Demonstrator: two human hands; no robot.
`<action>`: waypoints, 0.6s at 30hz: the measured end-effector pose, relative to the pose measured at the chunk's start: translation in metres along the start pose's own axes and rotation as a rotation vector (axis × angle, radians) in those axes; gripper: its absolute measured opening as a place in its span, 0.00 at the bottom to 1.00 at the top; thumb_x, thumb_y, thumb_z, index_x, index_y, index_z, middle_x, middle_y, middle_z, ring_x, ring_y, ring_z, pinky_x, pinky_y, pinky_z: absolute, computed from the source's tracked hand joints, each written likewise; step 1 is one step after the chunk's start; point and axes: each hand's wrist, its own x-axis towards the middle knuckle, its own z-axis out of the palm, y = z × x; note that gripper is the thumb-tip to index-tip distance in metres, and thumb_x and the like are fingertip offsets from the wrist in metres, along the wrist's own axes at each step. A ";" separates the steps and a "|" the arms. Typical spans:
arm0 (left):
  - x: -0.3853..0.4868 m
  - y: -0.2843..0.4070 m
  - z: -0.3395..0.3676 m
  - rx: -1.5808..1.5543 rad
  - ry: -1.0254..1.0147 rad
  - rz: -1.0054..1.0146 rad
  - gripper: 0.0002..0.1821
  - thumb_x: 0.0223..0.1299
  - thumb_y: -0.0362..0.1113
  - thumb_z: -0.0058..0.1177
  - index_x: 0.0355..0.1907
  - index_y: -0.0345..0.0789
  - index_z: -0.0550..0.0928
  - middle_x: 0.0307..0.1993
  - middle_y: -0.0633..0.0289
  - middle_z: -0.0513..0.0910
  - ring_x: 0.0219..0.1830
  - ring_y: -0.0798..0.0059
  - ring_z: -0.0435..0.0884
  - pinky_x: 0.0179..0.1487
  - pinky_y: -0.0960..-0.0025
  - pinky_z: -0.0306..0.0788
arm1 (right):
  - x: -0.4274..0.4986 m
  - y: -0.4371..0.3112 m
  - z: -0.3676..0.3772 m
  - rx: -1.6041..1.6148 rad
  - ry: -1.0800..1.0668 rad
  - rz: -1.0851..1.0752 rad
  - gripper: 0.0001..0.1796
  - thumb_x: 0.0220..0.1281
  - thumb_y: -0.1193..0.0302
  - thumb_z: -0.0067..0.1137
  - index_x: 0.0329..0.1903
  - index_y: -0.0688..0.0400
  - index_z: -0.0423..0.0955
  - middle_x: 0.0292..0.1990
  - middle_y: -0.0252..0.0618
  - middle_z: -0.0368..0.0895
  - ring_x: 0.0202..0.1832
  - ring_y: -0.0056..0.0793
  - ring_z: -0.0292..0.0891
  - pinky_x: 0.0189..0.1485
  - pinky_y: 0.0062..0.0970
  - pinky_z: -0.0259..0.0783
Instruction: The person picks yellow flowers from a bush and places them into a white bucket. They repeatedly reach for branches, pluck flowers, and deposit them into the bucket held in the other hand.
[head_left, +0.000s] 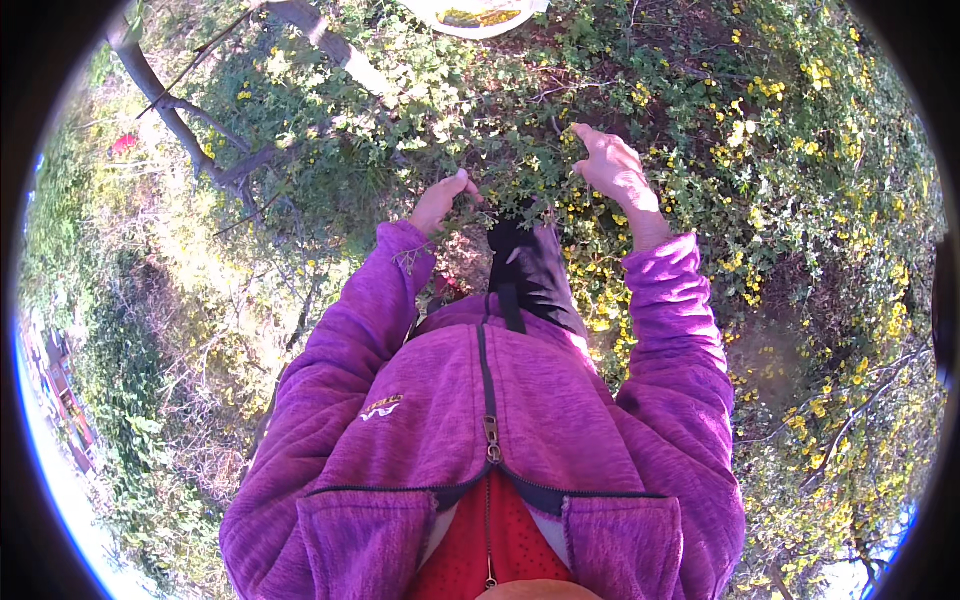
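Leafy green shrubs with small yellow flowers (641, 94) spread in front of me. My right hand (616, 171) reaches into them with its index finger stretched toward a yellow bloom. Its thumb is apart from that finger, and the remaining fingers are mostly hidden. On the other side, my left hand (442, 201) is at the thin leafy stems (517, 176), thumb uppermost. Leaves and the hand itself hide most of its fingers, so whether it grips a stem cannot be made out.
At the top edge stands a white container (480, 33) with yellow contents. A forked tree branch (180, 131) crosses the upper left, close to my left arm's side. Dry twigs (225, 330) tangle below it. A red object (123, 144) lies farther left. More flowering shrubs extend right.
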 end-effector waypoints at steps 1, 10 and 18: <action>-0.001 0.002 0.000 -0.008 -0.002 -0.025 0.25 0.70 0.54 0.35 0.34 0.37 0.79 0.31 0.64 0.80 0.30 0.81 0.73 0.32 0.74 0.69 | -0.002 0.001 0.000 0.035 0.006 0.004 0.31 0.49 0.70 0.62 0.60 0.54 0.68 0.54 0.46 0.76 0.57 0.43 0.70 0.60 0.35 0.66; -0.012 0.012 0.018 0.289 0.239 0.128 0.25 0.60 0.55 0.55 0.45 0.33 0.74 0.36 0.59 0.74 0.36 0.75 0.72 0.37 0.70 0.68 | -0.033 0.004 0.008 0.451 0.407 -0.120 0.12 0.53 0.74 0.60 0.41 0.62 0.77 0.36 0.42 0.80 0.36 0.31 0.77 0.40 0.27 0.71; -0.037 0.052 0.072 1.073 0.535 1.074 0.21 0.46 0.34 0.60 0.46 0.39 0.76 0.45 0.60 0.75 0.50 0.56 0.72 0.54 0.57 0.66 | -0.082 -0.022 0.031 1.052 0.406 0.040 0.02 0.61 0.80 0.54 0.37 0.62 0.73 0.27 0.29 0.76 0.26 0.13 0.71 0.28 0.15 0.66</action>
